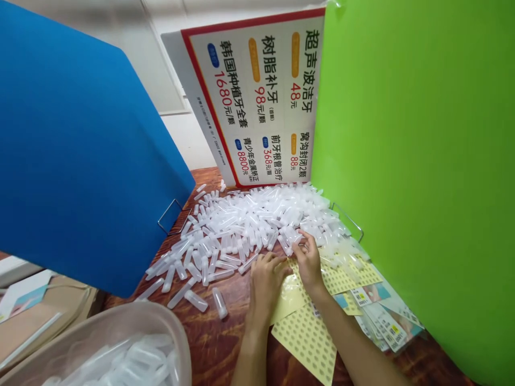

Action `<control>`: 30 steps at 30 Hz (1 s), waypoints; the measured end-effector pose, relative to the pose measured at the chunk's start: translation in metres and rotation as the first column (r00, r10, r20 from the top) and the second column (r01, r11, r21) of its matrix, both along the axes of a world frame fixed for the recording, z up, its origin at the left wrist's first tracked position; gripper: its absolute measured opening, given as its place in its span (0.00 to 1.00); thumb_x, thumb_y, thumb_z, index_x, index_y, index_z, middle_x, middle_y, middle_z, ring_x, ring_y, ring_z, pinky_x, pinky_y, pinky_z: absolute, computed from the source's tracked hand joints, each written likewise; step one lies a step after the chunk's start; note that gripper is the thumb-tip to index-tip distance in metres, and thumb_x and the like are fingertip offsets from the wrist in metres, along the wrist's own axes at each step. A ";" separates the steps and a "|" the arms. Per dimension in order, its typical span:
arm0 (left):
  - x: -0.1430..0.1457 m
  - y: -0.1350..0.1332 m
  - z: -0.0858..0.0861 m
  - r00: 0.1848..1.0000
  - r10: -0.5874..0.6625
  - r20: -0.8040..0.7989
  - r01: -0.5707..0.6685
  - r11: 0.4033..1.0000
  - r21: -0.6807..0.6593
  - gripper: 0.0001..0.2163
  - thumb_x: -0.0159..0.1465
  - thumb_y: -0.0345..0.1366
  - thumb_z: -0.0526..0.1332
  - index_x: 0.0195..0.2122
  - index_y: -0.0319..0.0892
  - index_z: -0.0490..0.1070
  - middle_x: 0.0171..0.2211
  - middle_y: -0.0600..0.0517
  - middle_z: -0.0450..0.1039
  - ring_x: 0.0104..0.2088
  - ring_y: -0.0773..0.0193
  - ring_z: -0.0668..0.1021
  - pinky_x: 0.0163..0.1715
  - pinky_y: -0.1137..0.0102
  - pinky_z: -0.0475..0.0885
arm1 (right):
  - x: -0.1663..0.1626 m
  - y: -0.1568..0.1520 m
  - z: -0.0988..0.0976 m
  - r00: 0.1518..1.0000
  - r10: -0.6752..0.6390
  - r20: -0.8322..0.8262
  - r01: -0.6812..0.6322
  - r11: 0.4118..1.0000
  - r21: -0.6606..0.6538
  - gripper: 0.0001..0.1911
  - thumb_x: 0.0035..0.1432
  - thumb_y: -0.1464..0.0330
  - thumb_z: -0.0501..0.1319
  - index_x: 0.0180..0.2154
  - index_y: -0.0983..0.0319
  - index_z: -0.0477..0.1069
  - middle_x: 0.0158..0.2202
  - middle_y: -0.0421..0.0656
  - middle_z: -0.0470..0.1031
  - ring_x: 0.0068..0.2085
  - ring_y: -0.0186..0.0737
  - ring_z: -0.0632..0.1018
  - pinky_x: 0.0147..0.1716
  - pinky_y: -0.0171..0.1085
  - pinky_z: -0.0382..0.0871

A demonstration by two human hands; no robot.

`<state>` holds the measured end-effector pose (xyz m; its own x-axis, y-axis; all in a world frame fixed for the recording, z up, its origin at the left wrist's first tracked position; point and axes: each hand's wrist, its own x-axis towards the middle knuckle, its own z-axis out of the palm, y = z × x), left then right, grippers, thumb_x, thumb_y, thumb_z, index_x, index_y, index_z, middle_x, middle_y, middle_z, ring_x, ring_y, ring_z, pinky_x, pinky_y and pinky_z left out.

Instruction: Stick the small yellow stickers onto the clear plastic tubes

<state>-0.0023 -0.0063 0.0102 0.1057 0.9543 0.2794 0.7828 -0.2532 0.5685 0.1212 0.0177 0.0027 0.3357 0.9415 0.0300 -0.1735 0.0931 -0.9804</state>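
A big heap of small clear plastic tubes covers the brown wooden table. My right hand pinches one clear tube at the heap's near edge. My left hand rests with curled fingers on a yellow sticker sheet, close beside the right hand; I cannot make out what its fingertips hold. More yellow sticker sheets lie under and to the right of both hands.
A clear plastic tub with tubes in it stands at the near left. A blue divider stands on the left, a green divider on the right, a printed price board behind. Printed cards lie at the right.
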 end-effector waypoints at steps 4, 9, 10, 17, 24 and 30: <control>0.002 -0.004 0.001 0.998 -0.001 -0.064 0.003 0.999 0.039 0.08 0.61 0.36 0.70 0.42 0.48 0.81 0.42 0.51 0.79 0.44 0.54 0.76 0.46 0.57 0.68 | 0.002 0.002 -0.005 0.999 -0.030 -0.043 0.026 0.997 -0.079 0.26 0.56 0.57 0.65 0.54 0.59 0.67 0.39 0.43 0.75 0.34 0.42 0.77 0.32 0.39 0.71; 0.001 -0.005 0.003 0.990 -0.058 -0.126 0.058 0.998 -0.001 0.12 0.58 0.45 0.72 0.41 0.48 0.81 0.47 0.50 0.76 0.48 0.50 0.75 0.48 0.54 0.66 | 0.003 0.000 -0.004 0.998 -0.010 -0.057 0.005 0.996 -0.091 0.27 0.56 0.57 0.66 0.55 0.58 0.67 0.39 0.42 0.76 0.33 0.41 0.76 0.32 0.38 0.71; 0.001 -0.005 0.003 0.992 -0.046 -0.115 0.045 0.999 -0.009 0.15 0.56 0.45 0.73 0.43 0.48 0.80 0.47 0.49 0.76 0.48 0.49 0.75 0.48 0.54 0.67 | 0.003 0.000 -0.004 0.998 -0.010 -0.061 0.005 0.996 -0.093 0.27 0.56 0.57 0.66 0.55 0.58 0.67 0.39 0.42 0.76 0.33 0.41 0.76 0.32 0.38 0.71; 0.010 -0.002 -0.004 0.995 0.044 0.087 -0.038 0.997 -0.062 0.16 0.54 0.36 0.74 0.44 0.44 0.78 0.44 0.47 0.76 0.47 0.50 0.75 0.47 0.57 0.70 | 0.003 0.003 -0.008 0.996 0.010 -0.087 -0.018 0.995 -0.100 0.27 0.57 0.57 0.65 0.56 0.59 0.68 0.34 0.41 0.75 0.32 0.41 0.76 0.30 0.37 0.69; 0.011 -0.001 0.002 0.995 0.020 0.101 -0.011 0.995 -0.097 0.11 0.55 0.34 0.74 0.39 0.43 0.79 0.40 0.49 0.76 0.44 0.52 0.75 0.46 0.59 0.69 | 0.002 -0.001 -0.001 0.995 0.004 -0.096 -0.012 0.996 -0.091 0.26 0.57 0.57 0.65 0.55 0.59 0.67 0.36 0.41 0.74 0.33 0.40 0.75 0.30 0.37 0.69; 0.010 -0.003 -0.002 0.981 -0.029 0.190 0.037 0.999 -0.039 0.02 0.63 0.30 0.65 0.36 0.43 0.76 0.39 0.49 0.76 0.43 0.56 0.76 0.44 0.62 0.69 | 0.003 0.000 -0.002 0.992 0.005 -0.128 -0.012 0.998 -0.055 0.26 0.56 0.58 0.66 0.54 0.60 0.68 0.35 0.40 0.73 0.29 0.38 0.73 0.27 0.36 0.68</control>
<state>0.0076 -0.0090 0.0084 0.0868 0.9625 0.2572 0.6515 -0.2502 0.7163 0.1240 0.0177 0.0012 0.3252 0.9434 -0.0646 -0.2982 0.0375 -0.9538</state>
